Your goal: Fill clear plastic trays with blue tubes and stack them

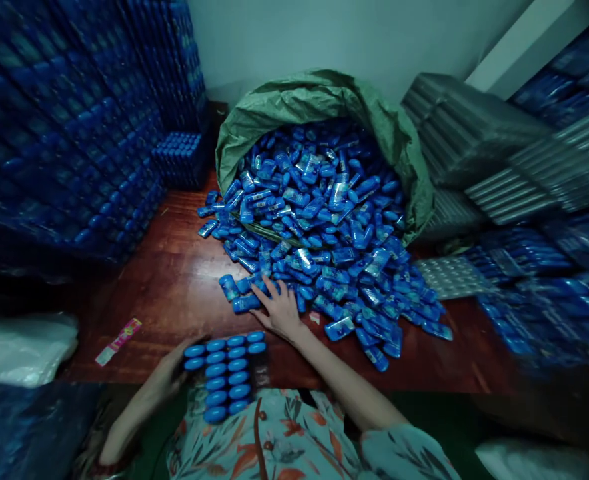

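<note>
My right hand (pixel 280 313) lies over the near left edge of a heap of small blue shiny-wrapped packs (pixel 324 220). Its fingers are spread and touch the packs, with a loose blue pack (pixel 245 304) beside the fingertips. At the table's front edge, my left hand (pixel 167 372) is curled around the left side of a clear plastic tray (pixel 261 375); its fingertips are partly hidden. Rows of blue packs (pixel 216 368) stand on end in the tray, rounded ends up. Bare cells show along its right side.
A green woven sack (pixel 319 93) spills the heap onto the brown wooden table (pixel 164 267). Tall stacks of filled trays (pixel 74 133) rise at left. Grey stacked trays (pixel 469 133) stand at right. A pink strip (pixel 118 341) and white plastic bags (pixel 22 350) lie at left.
</note>
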